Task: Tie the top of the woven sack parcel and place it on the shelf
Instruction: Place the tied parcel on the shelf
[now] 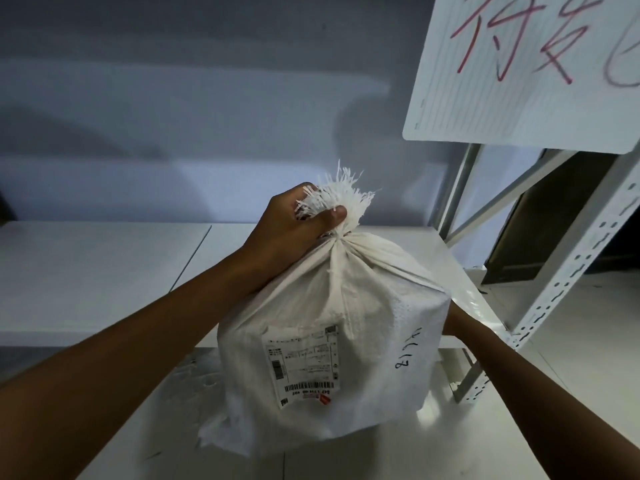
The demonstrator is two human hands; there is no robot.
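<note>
Left hand (294, 226) grip clenched on frayed neck of woven sack parcel (332, 341); right hand (453, 322) grip hidden behind.

A single head-worn, wide-angle view looks forward and steeply down from above; both bare forearms run in from the bottom corners; the bulging white woven sack parcel (332, 341) fills the centre at close range; the flat white shelf board (86, 271) lies beyond it against a grey wall; the perforated white metal upright (568, 271) bows at the right edge.
</note>
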